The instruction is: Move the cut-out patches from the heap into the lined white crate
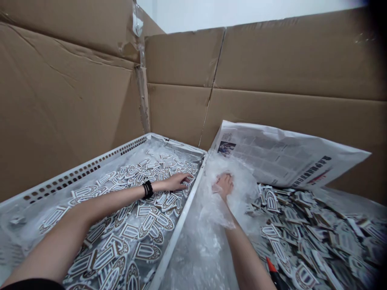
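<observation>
Item: left hand (178,182), its fingers curving apart above the pieces (146,252) that are lying loose in the crate (90,166), near its right rim (180,221); whether it is touching any, I cannot tell. Item: right hand (224,184), resting amid crumpled film (243,181) beyond that rim; its grip I am not seeing. Item: heap (338,237) of like pieces, lying right of the film, below the newspaper (272,149). Handling, my judgement: overlapping pieces are calling for light fingertips; film is wanting a flat palm.
</observation>
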`<state>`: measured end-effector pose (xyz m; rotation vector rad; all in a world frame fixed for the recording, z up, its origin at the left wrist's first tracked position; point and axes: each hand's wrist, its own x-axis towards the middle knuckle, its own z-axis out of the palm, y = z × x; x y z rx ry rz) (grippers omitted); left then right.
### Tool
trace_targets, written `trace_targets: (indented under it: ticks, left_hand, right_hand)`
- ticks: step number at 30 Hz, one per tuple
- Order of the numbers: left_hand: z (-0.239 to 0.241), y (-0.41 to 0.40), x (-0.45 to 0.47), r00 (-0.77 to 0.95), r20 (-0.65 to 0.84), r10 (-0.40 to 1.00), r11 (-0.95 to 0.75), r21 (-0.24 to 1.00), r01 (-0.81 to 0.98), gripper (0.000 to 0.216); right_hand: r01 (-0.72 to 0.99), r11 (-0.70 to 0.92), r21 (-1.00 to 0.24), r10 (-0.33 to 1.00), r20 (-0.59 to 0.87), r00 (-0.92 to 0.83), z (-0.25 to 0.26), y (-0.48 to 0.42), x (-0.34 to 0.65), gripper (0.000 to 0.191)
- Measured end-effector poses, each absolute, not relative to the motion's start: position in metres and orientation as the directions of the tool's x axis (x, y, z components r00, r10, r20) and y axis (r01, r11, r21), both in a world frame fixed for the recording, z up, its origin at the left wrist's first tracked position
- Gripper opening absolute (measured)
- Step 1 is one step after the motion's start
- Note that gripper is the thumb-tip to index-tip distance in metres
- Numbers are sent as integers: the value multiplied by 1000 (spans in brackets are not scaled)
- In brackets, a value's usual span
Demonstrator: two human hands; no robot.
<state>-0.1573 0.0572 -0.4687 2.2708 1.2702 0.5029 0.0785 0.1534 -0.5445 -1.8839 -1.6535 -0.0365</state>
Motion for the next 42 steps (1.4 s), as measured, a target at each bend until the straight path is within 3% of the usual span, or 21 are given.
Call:
trace_targets:
  ticks: [2,5,8,11,15,17,21,24,27,33,37,39,42]
  left_hand:
    - [-471,51,-151,578,52,814,-478,625,617,46]
    - [-467,48,-152,603,140,786,-575,526,627,45]
    - [-451,52,-171,523,254,814,-575,481,662,42]
    - [-431,53,-206,452,154,879,-465,489,737,33]
    - [-429,43,-251,510,-111,853,-473,251,845,30]
    - [-440,39,-266,536,-126,835,-520,141,843,36]
    - [-459,46,-281,468,-27,883,-465,79,882,36]
    - [-461,51,-286,381,87,920,-389,94,917,39]
    - [-456,44,-287,360,174,917,-391,206,897,44]
    - [-462,19,-271,535,-117,837,-483,302,822,57]
    - [-463,8,-259,599,-203,775,-527,315,789,63]
    - [-460,3,-256,565,-220,795,-487,324,811,67]
    - [-458,-6,-260,484,-90,870,-430,342,836,68]
  right_hand:
    - [909,-22,-415,892,402,205,-545,154,80,34]
    - [915,-8,-402,887,419,192,-547,155,81,33]
    - [918,6,-395,866,461,192,-551,155,82,33]
    - [924,1,-383,858,475,196,-554,155,82,37]
    - [923,2,-385,864,465,192,-554,155,81,39]
    - [918,-1,-396,864,462,201,-553,155,81,37]
    - [924,-13,-383,860,468,206,-551,154,80,35]
    - [923,-8,-385,859,470,203,-552,155,79,33]
    - [916,3,-401,859,470,203,-553,157,80,32]
    - [924,-36,-380,897,396,197,-548,155,80,33]
    - [932,-50,-358,908,373,192,-543,152,79,33]
    - [931,-45,-361,909,373,188,-543,151,79,32]
    - [925,-35,-379,907,376,188,-541,148,80,33]
